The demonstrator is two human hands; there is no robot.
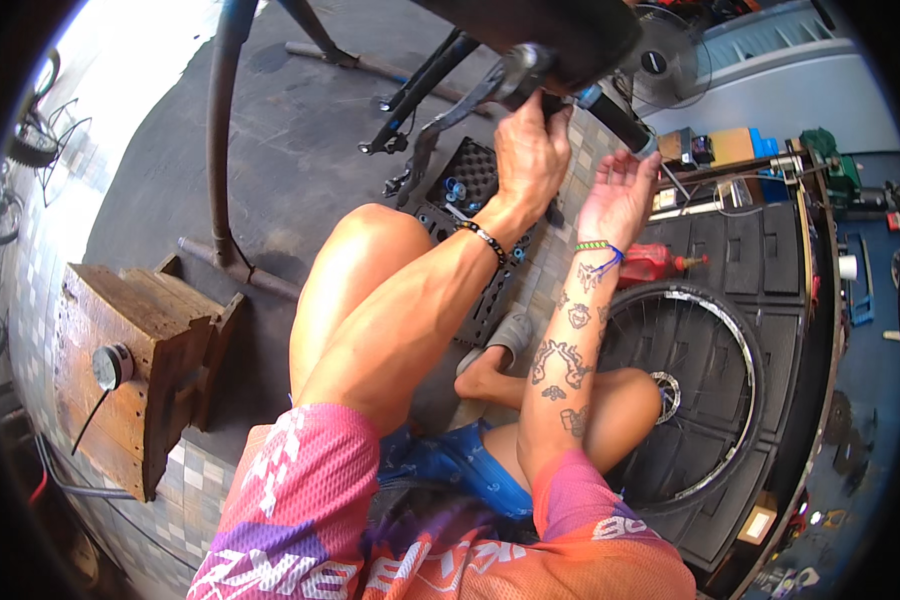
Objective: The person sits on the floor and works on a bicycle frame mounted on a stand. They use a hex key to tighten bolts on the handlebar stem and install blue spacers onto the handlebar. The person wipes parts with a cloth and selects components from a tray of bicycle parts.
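A dark bicycle frame (560, 30) hangs above my hands at the top. My left hand (532, 155) reaches up to its underside, thumb and fingers closed; what they pinch is mostly hidden. Just right of it a black cylindrical tool (618, 118) with blue-grey ends slants down to the right from the frame. At the tool's lower end is my right hand (615, 195), palm up, with fingers loosely curled and apart, the fingertips close to that end. A dark, jointed bike part (425, 145) hangs left of my left hand.
Below my forearms lies a black foam-lined tool case (470, 165) holding small blue parts. A spoked wheel (735, 340) leans on black drawers (750, 245) at right, near a red bottle (650, 262). A wooden box (120, 330) stands left; stand legs (220, 150) cross the dark mat.
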